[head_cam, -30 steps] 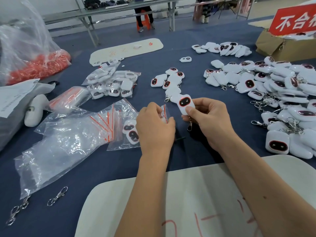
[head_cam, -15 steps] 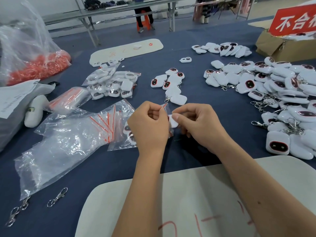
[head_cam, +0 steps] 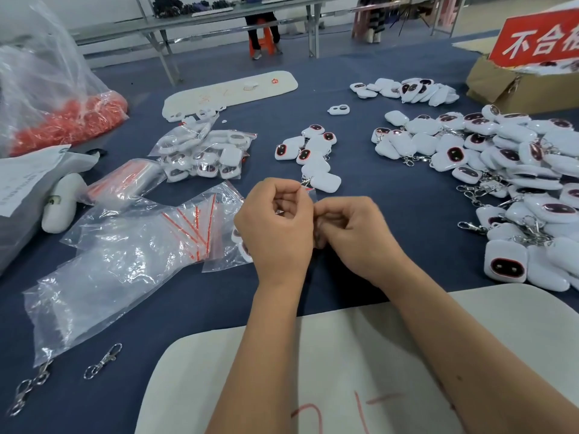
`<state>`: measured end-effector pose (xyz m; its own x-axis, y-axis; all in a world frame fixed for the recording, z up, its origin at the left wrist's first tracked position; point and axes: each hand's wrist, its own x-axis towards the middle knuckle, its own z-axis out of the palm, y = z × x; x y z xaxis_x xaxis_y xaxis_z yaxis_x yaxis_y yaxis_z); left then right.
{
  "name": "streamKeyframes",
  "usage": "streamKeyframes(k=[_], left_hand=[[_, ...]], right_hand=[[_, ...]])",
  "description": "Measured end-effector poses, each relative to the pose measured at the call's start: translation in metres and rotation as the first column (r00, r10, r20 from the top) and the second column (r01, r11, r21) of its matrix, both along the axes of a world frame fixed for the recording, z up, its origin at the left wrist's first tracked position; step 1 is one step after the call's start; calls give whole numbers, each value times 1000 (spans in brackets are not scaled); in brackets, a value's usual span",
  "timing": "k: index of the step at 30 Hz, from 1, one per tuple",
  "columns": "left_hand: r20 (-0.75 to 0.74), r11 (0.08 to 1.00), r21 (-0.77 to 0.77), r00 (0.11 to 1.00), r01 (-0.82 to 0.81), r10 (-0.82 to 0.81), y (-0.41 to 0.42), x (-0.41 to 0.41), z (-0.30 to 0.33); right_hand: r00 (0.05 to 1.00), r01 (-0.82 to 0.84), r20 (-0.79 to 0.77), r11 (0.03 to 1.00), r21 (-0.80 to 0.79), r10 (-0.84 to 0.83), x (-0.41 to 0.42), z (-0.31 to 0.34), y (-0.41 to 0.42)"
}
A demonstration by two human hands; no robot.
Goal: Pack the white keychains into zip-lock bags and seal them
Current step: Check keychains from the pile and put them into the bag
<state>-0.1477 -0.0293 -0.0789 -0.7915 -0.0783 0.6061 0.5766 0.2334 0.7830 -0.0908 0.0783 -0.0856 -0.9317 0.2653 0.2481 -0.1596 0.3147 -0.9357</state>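
Bare blue tabletop (head_cam: 391, 195) lay open to the right of my hands, a clear lane up to the heap of keychains (head_cam: 517, 170) crowding the right edge. On my left, the loose pile of plastic bags (head_cam: 125, 255) blocked the way. Ahead, a small cluster of keychains (head_cam: 313, 155) sat close, with open cloth beyond it.

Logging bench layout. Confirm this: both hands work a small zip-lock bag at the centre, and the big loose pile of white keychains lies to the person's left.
Wrong on the side. The head view shows the big loose pile of white keychains to the person's right. The rest holds: the left hand and right hand work a small zip-lock bag at the centre.
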Motion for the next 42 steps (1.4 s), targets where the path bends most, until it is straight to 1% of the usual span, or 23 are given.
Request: streamKeyframes(k=[1, 3, 5, 6, 8, 9, 11, 13, 16, 17, 18, 22, 23, 25, 27, 28, 29, 31, 33, 36, 38, 40, 42], left_hand=[[0, 1000, 0, 1000, 6, -6, 1, 0, -1], [13, 999, -19, 1000, 28, -28, 3, -1, -2], [36, 995, -58, 997, 77, -75, 6, 1, -4], [66, 990, -74, 991, 120, -115, 8, 2, -5], [189, 966, -87, 956, 242, -222, 11, 5, -9], [254, 948, -97, 929, 303, -271, 13, 6, -11], [308, 918, -139, 897, 372, -317, 14, 8, -14], [319, 913, -146, 891, 382, -322, 12, 8, -14], [338, 919, -106, 883, 380, -326, 10, 7, -14], [339, 920, -103, 883, 379, -326, 10, 7, -14], [341, 919, -104, 882, 379, -325, 10, 6, -15], [350, 916, -112, 878, 384, -325, 11, 6, -16], [348, 915, -120, 880, 384, -323, 10, 5, -16], [349, 914, -126, 880, 385, -323, 11, 5, -17], [350, 914, -129, 880, 386, -322, 11, 5, -17], [347, 913, -135, 882, 385, -320, 11, 5, -17], [343, 913, -140, 884, 383, -318, 11, 5, -17], [339, 913, -141, 885, 383, -319, 11, 5, -17], [341, 913, -133, 883, 386, -323, 11, 5, -17], [354, 914, -112, 875, 390, -330, 11, 6, -18], [363, 919, -88, 871, 384, -330, 10, 5, -18], [372, 923, -54, 866, 380, -334, 9, 4, -17], [372, 925, -28, 862, 380, -343, 9, 5, -15]], right_hand=[[987, 158, -29, 987, 35, -157, 0, 0, 3], [892, 453, -75, 876, 164, -447, 0, 0, 12], [740, 657, -85, 688, 308, -667, 4, 2, 25], [661, 716, -112, 579, 392, -742, 7, 3, 32], [545, 756, -176, 389, 526, -820, 13, 5, 47], [498, 754, -172, 327, 570, -850, 18, 6, 55], [407, 739, -104, 260, 621, -907, 25, 9, 70], [339, 765, -82, 224, 604, -937, 30, 10, 80], [217, 863, -242, 70, 500, -946, 40, 17, 91], [195, 863, -251, 44, 503, -948, 43, 18, 94], [197, 839, -207, 56, 542, -958, 45, 19, 98], [246, 605, 77, 215, 766, -966, 42, 18, 100], [277, 543, 105, 246, 803, -955, 39, 18, 94], [335, 448, 113, 264, 854, -935, 33, 16, 84], [373, 432, 90, 258, 864, -923, 31, 14, 79], [403, 451, 74, 268, 851, -912, 31, 13, 78], [449, 486, 66, 305, 819, -891, 30, 11, 76], [570, 548, 86, 456, 701, -817, 27, 9, 70], [684, 521, 106, 585, 621, -722, 22, 5, 61], [804, 493, 15, 680, 542, -595, 16, 3, 50], [843, 519, -119, 738, 431, -524, 17, 6, 45], [849, 527, -232, 788, 319, -474, 18, 10, 39], [858, 495, -283, 836, 237, -428, 16, 12, 34]])
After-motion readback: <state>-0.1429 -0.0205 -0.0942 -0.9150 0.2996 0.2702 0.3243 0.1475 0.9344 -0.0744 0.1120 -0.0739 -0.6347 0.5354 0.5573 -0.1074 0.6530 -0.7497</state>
